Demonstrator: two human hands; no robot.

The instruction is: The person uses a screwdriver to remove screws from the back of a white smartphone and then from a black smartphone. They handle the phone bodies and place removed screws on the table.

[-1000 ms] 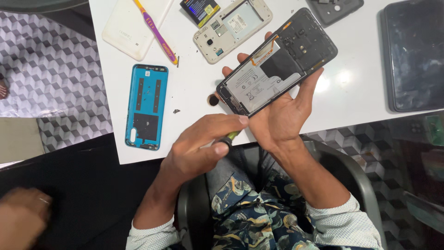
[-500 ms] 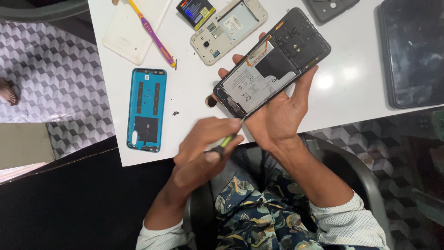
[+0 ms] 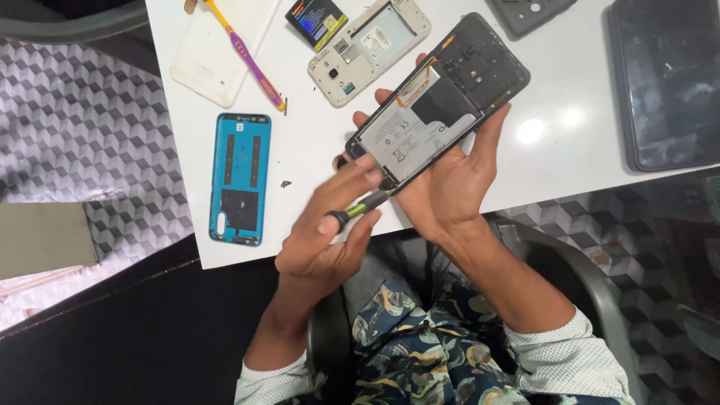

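Observation:
My right hand holds up an opened black phone with its back off, so the battery and inner board show. My left hand grips a small screwdriver with a green and black handle. Its tip touches the phone's lower left corner. Both hands hover over the near edge of the white table.
A blue phone back cover lies on the table at the left. Farther back are a white cover, a purple and yellow toothbrush, a beige phone frame, a small battery, a grey cover and a dark tablet.
My left hand has risen from below the table edge and brought the screwdriver tip to the phone's lower corner. The right hand keeps hold of the phone.

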